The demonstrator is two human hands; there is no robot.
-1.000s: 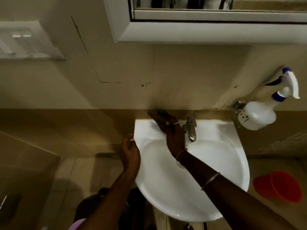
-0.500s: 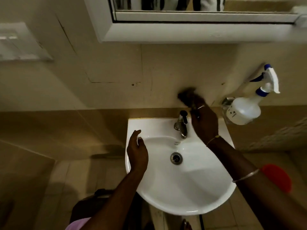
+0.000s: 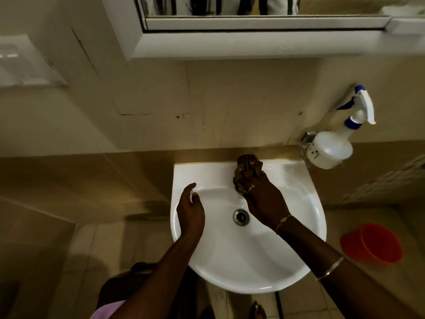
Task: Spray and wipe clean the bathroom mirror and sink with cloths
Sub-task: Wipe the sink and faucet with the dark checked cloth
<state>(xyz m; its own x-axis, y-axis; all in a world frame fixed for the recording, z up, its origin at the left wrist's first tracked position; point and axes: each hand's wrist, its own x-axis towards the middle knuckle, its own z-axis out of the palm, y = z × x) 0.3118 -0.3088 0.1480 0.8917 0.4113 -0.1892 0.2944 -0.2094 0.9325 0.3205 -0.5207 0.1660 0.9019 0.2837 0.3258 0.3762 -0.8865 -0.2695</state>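
A white wall-mounted sink (image 3: 299, 226) fills the middle of the head view, its drain (image 3: 241, 216) bare. My right hand (image 3: 262, 199) grips a dark brown cloth (image 3: 247, 169) wrapped over the tap at the sink's back edge; the tap itself is hidden under the cloth. My left hand (image 3: 189, 209) rests on the sink's left rim, fingers loosely apart and holding nothing. The mirror (image 3: 253, 8) in its white frame runs along the top. A white spray bottle (image 3: 333, 146) with a blue collar leans in a wall holder to the right of the sink.
An orange bucket (image 3: 372, 244) stands on the tiled floor at the right. A white switch plate (image 3: 25, 63) is on the wall at the left. A dark object (image 3: 119, 284) sits on the floor below the sink's left side. A bare foot (image 3: 257, 310) shows at the bottom.
My right hand carried the cloth from left of the tap to the wall right of it, then down over the tap. My left hand stayed at the sink's left rim. The camera shifted.
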